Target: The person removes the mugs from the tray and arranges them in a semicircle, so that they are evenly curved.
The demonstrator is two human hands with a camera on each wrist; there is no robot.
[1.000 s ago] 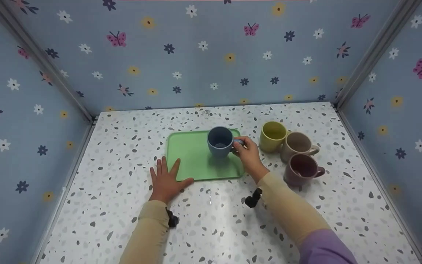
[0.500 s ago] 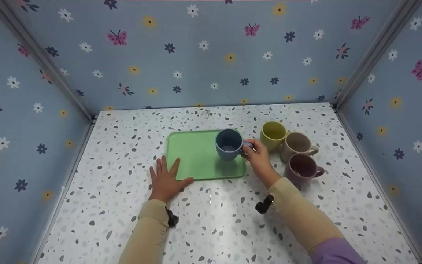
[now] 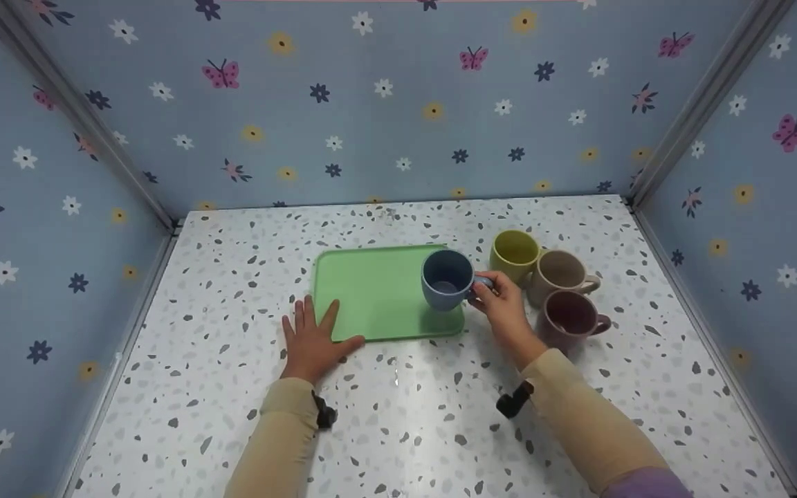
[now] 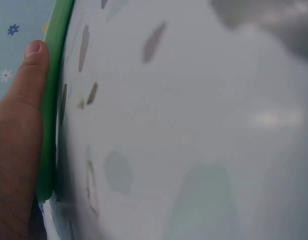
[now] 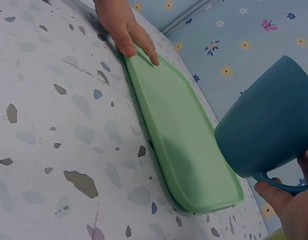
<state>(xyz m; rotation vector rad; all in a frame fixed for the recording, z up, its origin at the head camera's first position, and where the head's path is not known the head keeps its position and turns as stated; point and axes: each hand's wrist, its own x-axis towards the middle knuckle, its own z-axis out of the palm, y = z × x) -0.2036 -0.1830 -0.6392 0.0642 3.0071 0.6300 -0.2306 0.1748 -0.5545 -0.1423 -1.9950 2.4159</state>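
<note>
A blue mug [image 3: 445, 294] is held in the air above the right end of a green tray [image 3: 378, 297]. My right hand [image 3: 506, 311] pinches its handle, which points right; the right wrist view shows the blue mug [image 5: 273, 120] apart from the tray surface. Fingers spread, my left hand [image 3: 313, 349] rests at the tray's near left corner, its thumb along the front rim. In the left wrist view the thumb [image 4: 31, 75] lies against the green rim [image 4: 51, 115].
Right of the tray stand a yellow mug [image 3: 513, 257], a beige mug [image 3: 559, 277] and a maroon mug [image 3: 568, 321], close together. Speckled white tabletop [image 3: 398, 415] surrounds them. Flowered blue walls [image 3: 398, 104] close off the back and sides.
The blue mug has moved right and slightly nearer over the tray, carried by my right hand. My left hand has stayed in place at the tray corner.
</note>
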